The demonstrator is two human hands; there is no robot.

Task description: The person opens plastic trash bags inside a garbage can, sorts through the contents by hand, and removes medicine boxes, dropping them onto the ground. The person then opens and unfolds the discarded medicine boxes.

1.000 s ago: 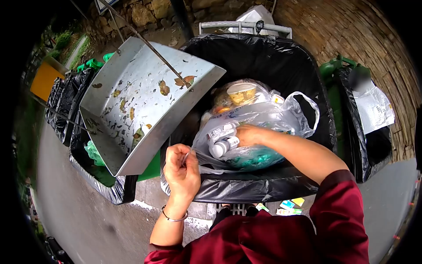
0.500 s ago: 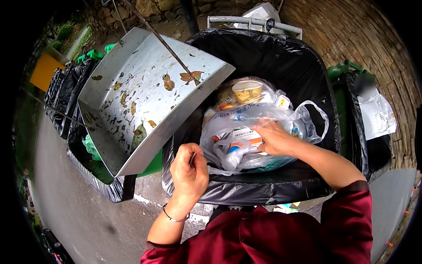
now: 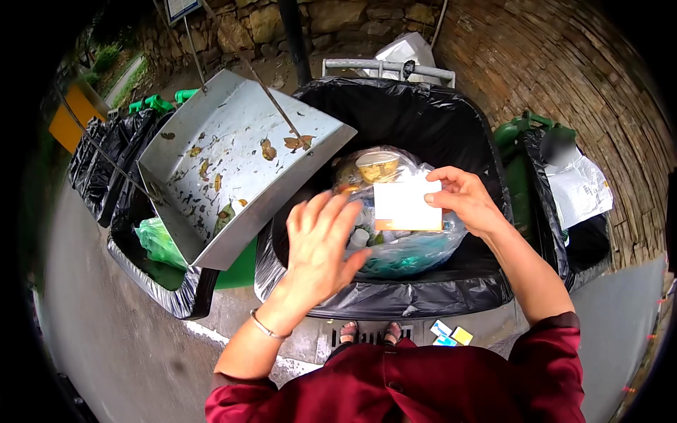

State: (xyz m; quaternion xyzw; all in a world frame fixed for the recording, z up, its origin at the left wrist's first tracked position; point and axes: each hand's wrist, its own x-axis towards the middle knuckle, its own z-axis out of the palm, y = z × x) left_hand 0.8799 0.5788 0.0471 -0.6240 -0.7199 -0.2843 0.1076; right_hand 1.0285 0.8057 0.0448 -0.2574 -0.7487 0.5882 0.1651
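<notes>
Item: flat white rectangular carton with an orange strip along its lower edge (image 3: 407,206). Location: raised in front of the person, above the clear plastic bag with teal contents (image 3: 416,262), inside the large bin lined with black plastic (image 3: 416,299).

Right hand (image 3: 474,206): thumb and fingertips clamped on the carton's upper right corner; broad white face turned to the camera.

Left hand (image 3: 316,243): fingers apart, thumb held away from them, no object seen in the grasp; placed beside the bag's left side. Whether it touches the plastic cannot be told. Silver-coloured metal bangle (image 3: 266,326) at the wrist.

Bag contents, visible: round tub with yellowish matter (image 3: 378,167), behind the carton; small white bottle (image 3: 360,238), in front of its lower left corner.

Adjacent: grey metal scoop-shaped pan (image 3: 236,123), tilted, scattered with dry leaves, to the left of the bin; green plastic bag (image 3: 161,242) in a lined bin beneath it; silvery white sheet (image 3: 580,187) at the right-hand bin; yellow packet (image 3: 462,335) on the ground near the sandalled feet (image 3: 392,331).

Handling notes, by judgement: a corner hold suits so light a carton, provided the pinch is firm without denting the card. Keep the face square to view and the lower edge free of the film. The spread left hand is well placed to steady the bag or support the carton's free side.
</notes>
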